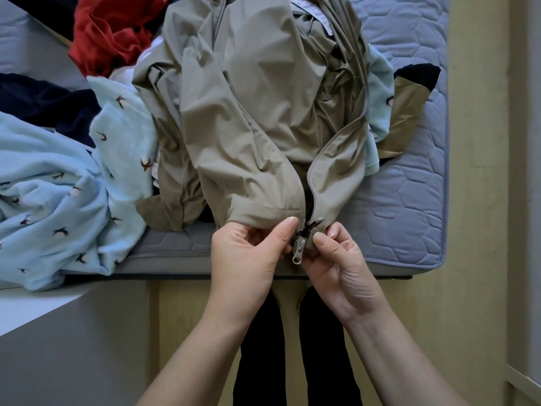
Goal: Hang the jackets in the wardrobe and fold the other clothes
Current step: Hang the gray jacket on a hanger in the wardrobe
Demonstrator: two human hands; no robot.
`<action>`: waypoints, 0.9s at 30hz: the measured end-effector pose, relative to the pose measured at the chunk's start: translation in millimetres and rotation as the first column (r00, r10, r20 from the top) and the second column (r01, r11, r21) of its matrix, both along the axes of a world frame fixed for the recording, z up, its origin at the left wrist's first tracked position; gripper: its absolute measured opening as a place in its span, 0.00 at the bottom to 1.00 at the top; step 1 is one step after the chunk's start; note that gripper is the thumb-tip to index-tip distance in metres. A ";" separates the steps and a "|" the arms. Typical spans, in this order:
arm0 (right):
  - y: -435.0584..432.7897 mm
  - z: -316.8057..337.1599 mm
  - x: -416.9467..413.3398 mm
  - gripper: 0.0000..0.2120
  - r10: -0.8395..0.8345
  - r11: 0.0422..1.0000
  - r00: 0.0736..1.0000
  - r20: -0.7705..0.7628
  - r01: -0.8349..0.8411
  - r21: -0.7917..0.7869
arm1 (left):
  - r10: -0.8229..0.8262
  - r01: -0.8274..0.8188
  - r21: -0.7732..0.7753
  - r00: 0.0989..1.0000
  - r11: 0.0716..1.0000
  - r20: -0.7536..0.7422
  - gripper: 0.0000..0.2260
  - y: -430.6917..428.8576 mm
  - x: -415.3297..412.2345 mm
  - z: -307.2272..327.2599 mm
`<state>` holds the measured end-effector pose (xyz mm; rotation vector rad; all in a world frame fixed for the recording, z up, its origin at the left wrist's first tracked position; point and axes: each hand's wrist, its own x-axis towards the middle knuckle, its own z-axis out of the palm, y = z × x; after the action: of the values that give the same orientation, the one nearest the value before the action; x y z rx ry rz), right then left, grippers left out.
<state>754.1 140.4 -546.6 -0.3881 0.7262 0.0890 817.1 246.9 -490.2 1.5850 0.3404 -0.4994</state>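
A beige zip jacket (263, 112) lies crumpled on the mattress (409, 200), its hem hanging over the near edge and its front open. My left hand (248, 253) pinches the left hem corner beside the zip teeth. My right hand (336, 259) pinches the right hem corner. The metal zip slider (299, 247) with its pull tab hangs between my two thumbs at the bottom of the zip.
A light blue fleece garment with bird print (58, 200) is heaped at the left. A red garment (117, 33) and a dark navy one (44, 104) lie behind it. A tan and black piece (409, 112) sticks out at the right. A yellowish floor (480, 259) borders the bed.
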 end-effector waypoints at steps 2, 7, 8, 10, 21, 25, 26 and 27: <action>0.8 1.7 0.4 0.20 0.003 1.000 1.000 -0.012 -0.003 -0.016 | 0.034 -0.035 -0.022 0.998 0.999 -0.043 0.05 0.3 0.3 -2.9; -1.1 9.1 1.4 0.19 0.023 0.994 0.998 -0.056 -0.028 -0.102 | 0.022 -0.033 -0.175 0.998 0.984 -0.065 0.07 5.4 4.8 -6.4; -1.3 10.3 1.1 0.19 0.025 0.992 0.997 -0.069 -0.033 -0.118 | 0.011 -0.016 -0.174 0.999 0.985 -0.030 0.06 5.3 4.8 -4.8; -1.5 13.9 1.4 0.19 0.019 0.990 0.995 -0.095 -0.032 -0.138 | 0.002 0.004 -0.167 0.999 0.986 0.032 0.05 4.7 3.0 -2.7; -1.1 27.6 4.7 0.14 0.135 0.903 0.967 -0.218 -0.210 -0.374 | -0.264 0.257 0.062 0.950 0.964 0.165 0.13 6.2 5.3 -17.8; -5.0 31.1 6.3 0.10 0.217 0.835 0.937 -0.275 -0.324 -0.445 | -0.439 0.390 0.224 0.866 0.893 0.241 0.14 10.5 10.2 -20.2; -6.0 32.5 6.5 0.11 0.235 0.825 0.929 -0.286 -0.346 -0.447 | -0.490 0.422 0.277 0.831 0.863 0.262 0.14 11.8 11.6 -19.5; -6.5 33.7 7.1 0.13 0.250 0.818 0.922 -0.297 -0.365 -0.445 | -0.534 0.446 0.323 0.798 0.835 0.280 0.16 12.9 13.0 -19.4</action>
<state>761.1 133.9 -513.0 -1.0049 0.9059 0.2627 830.1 259.8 -509.6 1.9740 -0.3252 -0.5641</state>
